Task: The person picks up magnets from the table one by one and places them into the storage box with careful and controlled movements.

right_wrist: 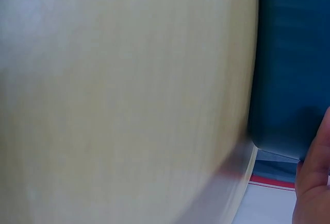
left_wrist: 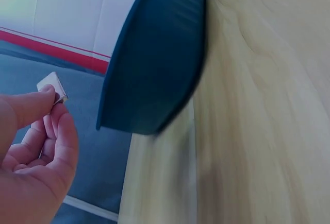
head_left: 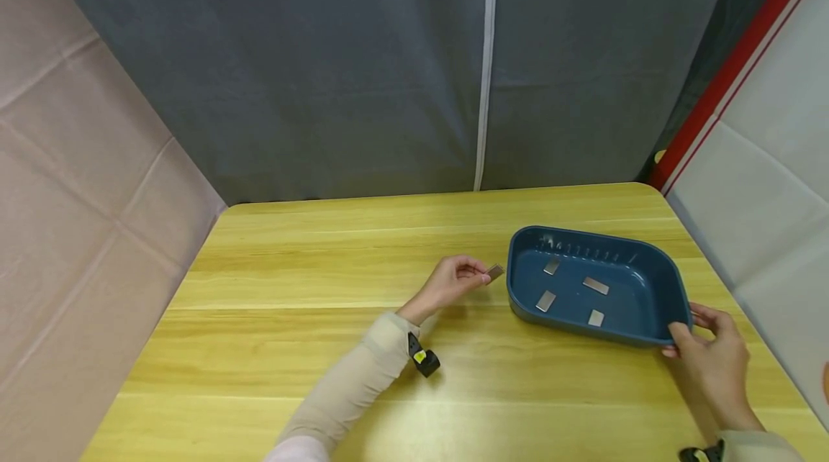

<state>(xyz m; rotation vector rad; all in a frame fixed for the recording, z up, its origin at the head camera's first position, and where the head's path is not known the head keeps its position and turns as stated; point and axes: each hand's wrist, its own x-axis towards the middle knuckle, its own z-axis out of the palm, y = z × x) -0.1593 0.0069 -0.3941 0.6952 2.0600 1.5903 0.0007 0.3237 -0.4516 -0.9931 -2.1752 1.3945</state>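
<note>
A small flat metallic rectangle (head_left: 495,273) is pinched between the thumb and fingers of my left hand (head_left: 450,283), just left of the blue tub. In the left wrist view the same piece (left_wrist: 52,86) shows a pale, shiny face above the fingertips. The blue plastic tub (head_left: 622,336) has rounded corners and stands on the right part of the table. Several similar metallic pieces (head_left: 596,285) lie apart on its floor. My right hand (head_left: 712,354) grips the tub's near right corner, thumb over the rim and fingers outside. Only part of that hand (right_wrist: 314,183) appears in the right wrist view.
The wood-grain table (head_left: 259,347) stretches left and in front of the tub. A grey curtain (head_left: 324,88) hangs behind the table's back edge. Pale sheeting (head_left: 78,196) rises at the left, and a white panel (head_left: 764,181) with a red border stands close on the right.
</note>
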